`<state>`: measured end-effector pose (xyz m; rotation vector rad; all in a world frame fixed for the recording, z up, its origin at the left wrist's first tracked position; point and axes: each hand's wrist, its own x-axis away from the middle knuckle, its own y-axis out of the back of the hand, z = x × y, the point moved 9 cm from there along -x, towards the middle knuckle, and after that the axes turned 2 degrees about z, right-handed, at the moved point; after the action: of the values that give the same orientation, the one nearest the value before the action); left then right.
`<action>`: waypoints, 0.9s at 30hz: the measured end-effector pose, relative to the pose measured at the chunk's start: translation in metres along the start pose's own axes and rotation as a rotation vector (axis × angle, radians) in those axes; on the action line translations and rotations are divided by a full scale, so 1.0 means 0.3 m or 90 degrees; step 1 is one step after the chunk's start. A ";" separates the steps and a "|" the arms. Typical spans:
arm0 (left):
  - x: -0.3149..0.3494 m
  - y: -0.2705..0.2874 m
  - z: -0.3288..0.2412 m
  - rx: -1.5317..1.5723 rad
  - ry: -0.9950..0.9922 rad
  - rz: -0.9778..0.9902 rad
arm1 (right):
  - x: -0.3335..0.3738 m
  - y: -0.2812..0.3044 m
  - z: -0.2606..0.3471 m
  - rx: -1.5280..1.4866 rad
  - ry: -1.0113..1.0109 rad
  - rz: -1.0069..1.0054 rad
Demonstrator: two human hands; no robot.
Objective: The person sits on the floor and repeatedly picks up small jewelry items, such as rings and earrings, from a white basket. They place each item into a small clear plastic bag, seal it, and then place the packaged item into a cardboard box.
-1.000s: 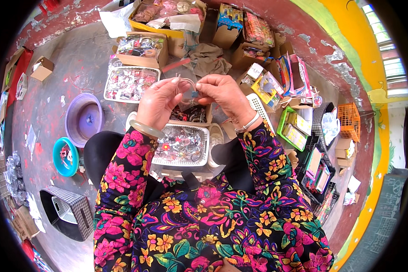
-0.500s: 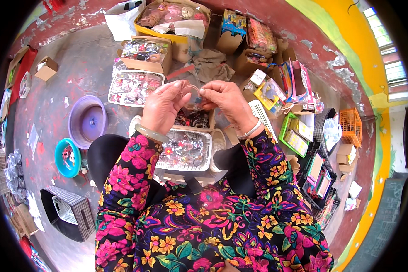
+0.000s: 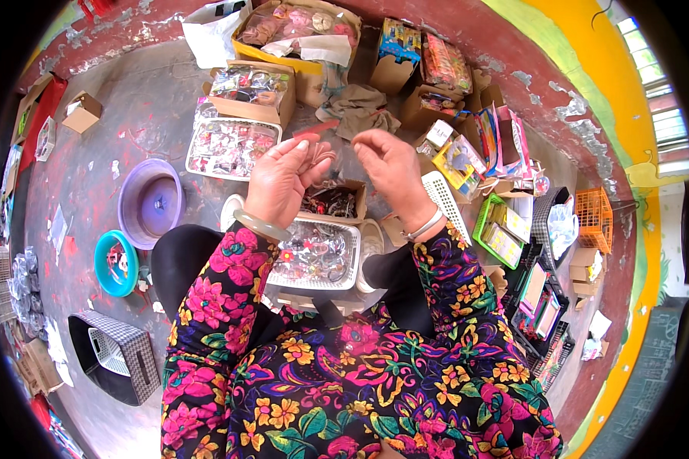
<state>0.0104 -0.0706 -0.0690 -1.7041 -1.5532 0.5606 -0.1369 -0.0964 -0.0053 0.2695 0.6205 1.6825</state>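
My left hand (image 3: 277, 182), with a pale bangle at its wrist, is closed on a thin pinkish band (image 3: 319, 155) at its fingertips; the fingers partly hide it. A short gap to the right, my right hand (image 3: 394, 172) has its fingers bent together in a pinch, and anything in them is too small to make out. Both hands hang above an open carton of dark items (image 3: 333, 200) and a white basket (image 3: 355, 256) of clear-wrapped small accessories. By my left fingertips shows a red strip (image 3: 318, 129); whether it is held or lies behind, I cannot tell.
Another white basket (image 3: 189, 157) of wrapped pieces stands left, before a filled carton (image 3: 287, 103). A purple basin (image 3: 134, 180) and turquoise basin (image 3: 100, 264) sit on the floor further left. Green (image 3: 478, 227) and orange (image 3: 594, 218) baskets and cartons line the right.
My hands have drawn apart, the right one moving to the right. The thin loop that stretched between them now shows only at my left fingers.
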 end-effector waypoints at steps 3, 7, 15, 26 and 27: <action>0.000 0.003 0.019 -0.032 0.011 -0.010 | 0.037 0.041 0.153 0.154 0.249 -0.121; 0.002 -0.034 0.052 -0.104 0.036 0.031 | 0.081 -0.007 0.242 0.214 0.399 -0.089; 0.004 -0.056 0.070 -0.295 -0.039 0.071 | 0.098 -0.052 0.244 0.317 0.432 -0.088; -0.001 -0.034 0.054 -0.535 -0.104 0.061 | 0.093 -0.058 0.249 0.334 0.418 -0.048; -0.003 -0.035 0.054 -0.564 -0.103 0.064 | 0.095 -0.062 0.245 0.344 0.427 -0.049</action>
<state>-0.0086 -0.0678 -0.0712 -2.4321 -2.0056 0.0238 -0.0903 -0.0488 0.0409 0.0494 1.5708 1.4899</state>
